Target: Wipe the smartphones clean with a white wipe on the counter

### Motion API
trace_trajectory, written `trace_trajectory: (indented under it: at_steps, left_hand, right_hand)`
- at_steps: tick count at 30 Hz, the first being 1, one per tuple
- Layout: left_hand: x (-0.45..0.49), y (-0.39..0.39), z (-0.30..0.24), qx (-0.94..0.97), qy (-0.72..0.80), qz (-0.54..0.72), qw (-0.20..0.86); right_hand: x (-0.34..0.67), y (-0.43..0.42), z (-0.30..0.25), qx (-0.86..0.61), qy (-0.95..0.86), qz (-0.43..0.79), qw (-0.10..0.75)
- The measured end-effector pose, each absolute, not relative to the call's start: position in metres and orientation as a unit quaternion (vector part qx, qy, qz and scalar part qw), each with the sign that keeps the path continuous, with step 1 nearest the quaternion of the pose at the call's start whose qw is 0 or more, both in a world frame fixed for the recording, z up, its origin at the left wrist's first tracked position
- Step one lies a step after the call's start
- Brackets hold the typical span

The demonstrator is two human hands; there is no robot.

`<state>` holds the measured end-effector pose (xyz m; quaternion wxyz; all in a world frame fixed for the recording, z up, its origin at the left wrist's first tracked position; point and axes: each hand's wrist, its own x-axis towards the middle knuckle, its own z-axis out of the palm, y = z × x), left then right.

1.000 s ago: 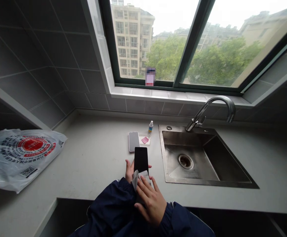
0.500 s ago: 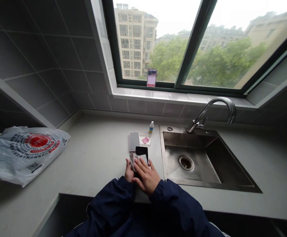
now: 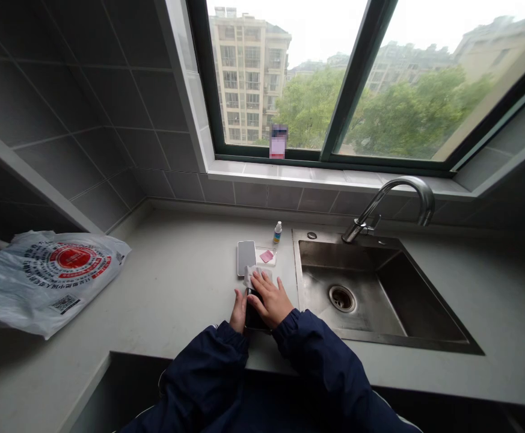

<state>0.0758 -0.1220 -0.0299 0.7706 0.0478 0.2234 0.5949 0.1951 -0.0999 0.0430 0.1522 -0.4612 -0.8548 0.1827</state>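
Note:
A dark, glossy, flat phone [image 3: 254,320] lies in my left hand [image 3: 239,311], whose thumb runs along its left edge. My left fingers are mostly hidden beneath it. A crumpled white wipe [image 3: 251,278] sits under the fingers of my right hand [image 3: 272,299], which presses it on the phone's far end. My right thumb reaches across the dark surface. Just beyond, a grey-faced phone [image 3: 246,257] with a pale rim lies flat. To its right is a clear case [image 3: 273,262] with a pink piece [image 3: 266,256] on it. Behind them stands a small white-capped bottle [image 3: 277,232].
A steel sink [image 3: 305,328] is set into the counter [image 3: 176,282] on the right, with a curved faucet [image 3: 392,187] behind it. At the far left lies a white plastic bag [image 3: 46,288] with red and black print. A window with a sill [image 3: 298,173] spans the back.
My right hand has slid the wipe away from me to the phone's far end. The near part of the dark phone now shows, while its far end is covered.

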Motion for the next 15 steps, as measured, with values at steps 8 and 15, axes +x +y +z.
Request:
trace_trajectory:
  at_steps: [8,15]
  left_hand:
    - [0.069,-0.131,-0.014,0.051,0.215,0.553,0.804]
    - [0.067,-0.135,-0.003,0.137,0.267,0.558,0.774]
  right_hand:
    - [0.21,-0.166,0.038,-0.378,-0.895,0.171,0.161]
    - [0.224,-0.202,0.026,-0.365,-0.91,0.1,0.168]
